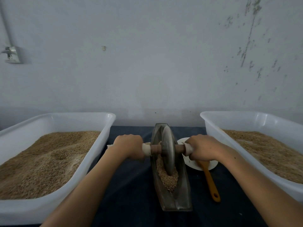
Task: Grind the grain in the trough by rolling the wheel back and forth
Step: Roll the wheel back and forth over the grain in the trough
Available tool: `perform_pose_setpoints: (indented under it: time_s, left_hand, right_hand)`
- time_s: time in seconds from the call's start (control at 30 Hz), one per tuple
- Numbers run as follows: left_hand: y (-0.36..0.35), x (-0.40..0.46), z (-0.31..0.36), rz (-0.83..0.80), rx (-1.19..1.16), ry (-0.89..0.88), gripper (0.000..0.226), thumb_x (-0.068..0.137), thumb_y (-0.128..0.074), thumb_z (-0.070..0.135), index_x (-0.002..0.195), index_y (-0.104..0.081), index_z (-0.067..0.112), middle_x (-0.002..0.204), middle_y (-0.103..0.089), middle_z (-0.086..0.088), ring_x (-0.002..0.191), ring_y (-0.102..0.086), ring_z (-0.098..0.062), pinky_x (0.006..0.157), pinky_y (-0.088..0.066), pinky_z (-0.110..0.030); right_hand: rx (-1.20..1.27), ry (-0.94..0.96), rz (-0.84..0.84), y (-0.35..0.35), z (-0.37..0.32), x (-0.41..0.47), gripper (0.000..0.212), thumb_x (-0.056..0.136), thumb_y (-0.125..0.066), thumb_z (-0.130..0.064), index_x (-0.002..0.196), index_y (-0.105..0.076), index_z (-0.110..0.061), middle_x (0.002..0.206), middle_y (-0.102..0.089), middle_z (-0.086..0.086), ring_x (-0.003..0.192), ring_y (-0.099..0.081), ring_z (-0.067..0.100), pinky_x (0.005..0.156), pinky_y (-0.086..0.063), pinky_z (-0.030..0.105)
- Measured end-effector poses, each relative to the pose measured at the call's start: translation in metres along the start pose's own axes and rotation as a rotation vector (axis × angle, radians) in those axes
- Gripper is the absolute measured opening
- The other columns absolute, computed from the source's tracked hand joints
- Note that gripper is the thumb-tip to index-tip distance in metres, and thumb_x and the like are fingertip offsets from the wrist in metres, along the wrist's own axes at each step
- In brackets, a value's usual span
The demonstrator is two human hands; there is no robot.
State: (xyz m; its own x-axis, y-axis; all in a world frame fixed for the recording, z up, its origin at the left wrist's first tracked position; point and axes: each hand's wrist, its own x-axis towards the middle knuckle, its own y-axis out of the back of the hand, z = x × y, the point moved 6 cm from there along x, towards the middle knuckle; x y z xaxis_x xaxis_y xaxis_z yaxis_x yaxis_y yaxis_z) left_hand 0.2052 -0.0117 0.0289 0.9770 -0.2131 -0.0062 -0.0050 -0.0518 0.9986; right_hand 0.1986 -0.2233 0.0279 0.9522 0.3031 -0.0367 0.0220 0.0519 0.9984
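A long, narrow grey trough (182, 199) lies lengthwise on the dark table in front of me. Brown grain (168, 179) fills its middle. A grey metal wheel (168, 149) stands upright in the trough, its lower edge sunk in the grain. A wooden axle (155, 148) runs through the wheel, with cloth wrapped at both ends. My left hand (129, 147) grips the left end of the axle. My right hand (200, 147) grips the right end. Both fists are knuckles up.
A white tub (85, 171) of grain stands at the left, another white tub (218, 136) of grain at the right. A white plate (190, 163) with an orange-handled spatula (211, 184) lies right of the trough. A wall rises just behind.
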Motion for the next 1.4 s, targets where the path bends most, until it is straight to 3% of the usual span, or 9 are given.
perform_pose_setpoints:
  time_s: [0.2,0.33,0.47,0.63,0.73,0.83,1.07,1.2,1.4]
  left_hand:
    - [0.008,-0.004,0.003,0.205,0.034,0.020,0.028,0.077,-0.067,0.039,0.099,-0.062,0.024,0.083,-0.058,0.007,0.078,-0.056,-0.015,0.069,-0.041,-0.029]
    - [0.006,-0.003,0.001,0.194,0.006,0.031,0.029,0.079,-0.067,0.038,0.102,-0.062,0.022,0.091,-0.063,0.004,0.084,-0.060,-0.015,0.076,-0.046,-0.030]
    - [0.001,-0.003,-0.001,0.069,-0.006,0.032,0.037,0.078,-0.070,0.038,0.110,-0.061,0.021,0.090,-0.059,0.003,0.085,-0.058,-0.016,0.077,-0.045,-0.030]
    - [-0.002,-0.002,-0.001,-0.031,-0.017,0.021,0.043,0.077,-0.072,0.038,0.113,-0.060,0.019,0.086,-0.054,0.004,0.081,-0.054,-0.015,0.075,-0.043,-0.030]
    - [-0.001,-0.002,-0.001,-0.018,-0.009,0.023,0.042,0.077,-0.072,0.039,0.111,-0.060,0.019,0.086,-0.055,0.004,0.081,-0.055,-0.015,0.074,-0.042,-0.030]
    - [0.002,-0.003,-0.001,0.053,0.009,0.033,0.037,0.077,-0.071,0.039,0.108,-0.061,0.020,0.087,-0.057,0.004,0.083,-0.058,-0.016,0.073,-0.042,-0.030]
    - [0.007,-0.004,0.000,0.213,0.035,0.061,0.026,0.081,-0.066,0.036,0.102,-0.061,0.021,0.092,-0.063,0.003,0.086,-0.060,-0.017,0.072,-0.043,-0.030]
    - [0.005,-0.004,-0.001,0.139,0.051,0.072,0.030,0.078,-0.068,0.036,0.103,-0.062,0.021,0.085,-0.057,0.005,0.078,-0.054,-0.015,0.069,-0.040,-0.030]
    - [0.000,-0.003,-0.003,-0.020,-0.020,0.035,0.039,0.078,-0.071,0.037,0.112,-0.061,0.020,0.092,-0.060,0.003,0.088,-0.058,-0.016,0.078,-0.045,-0.031]
  right_hand:
    - [0.017,-0.014,0.233,0.001,0.003,0.001,0.015,0.083,-0.060,-0.022,0.079,-0.049,-0.032,0.074,-0.055,-0.010,0.066,-0.050,0.006,0.052,-0.030,0.021]
    - [-0.021,-0.023,0.329,0.003,0.002,0.002,0.015,0.084,-0.056,-0.023,0.078,-0.046,-0.032,0.076,-0.057,-0.009,0.069,-0.053,0.009,0.056,-0.035,0.024]
    - [-0.044,-0.017,0.198,0.002,0.003,0.003,0.023,0.080,-0.061,-0.023,0.071,-0.043,-0.035,0.069,-0.052,-0.011,0.061,-0.047,0.002,0.051,-0.029,0.021]
    - [0.020,-0.018,0.008,0.001,0.003,0.002,0.011,0.078,-0.067,-0.028,0.084,-0.058,-0.030,0.079,-0.063,-0.006,0.075,-0.061,0.010,0.066,-0.051,0.026]
    - [0.013,-0.016,0.005,0.000,0.003,0.002,0.010,0.079,-0.067,-0.027,0.086,-0.060,-0.029,0.080,-0.064,-0.005,0.077,-0.062,0.012,0.067,-0.051,0.027]
    - [0.002,-0.012,0.089,0.000,0.003,0.002,0.018,0.081,-0.062,-0.023,0.074,-0.049,-0.034,0.073,-0.057,-0.009,0.070,-0.057,0.009,0.055,-0.038,0.022]
    - [-0.013,-0.014,0.366,0.000,0.004,0.003,0.026,0.089,-0.054,-0.030,0.072,-0.036,-0.035,0.074,-0.050,-0.012,0.068,-0.049,0.009,0.062,-0.033,0.025]
    - [-0.042,-0.031,0.270,0.000,0.006,0.004,0.019,0.083,-0.059,-0.027,0.073,-0.043,-0.033,0.074,-0.054,-0.010,0.069,-0.053,0.010,0.057,-0.036,0.025]
    - [-0.015,-0.039,0.023,0.003,0.004,0.001,0.014,0.078,-0.065,-0.026,0.074,-0.053,-0.032,0.076,-0.062,-0.006,0.071,-0.059,0.010,0.055,-0.039,0.023]
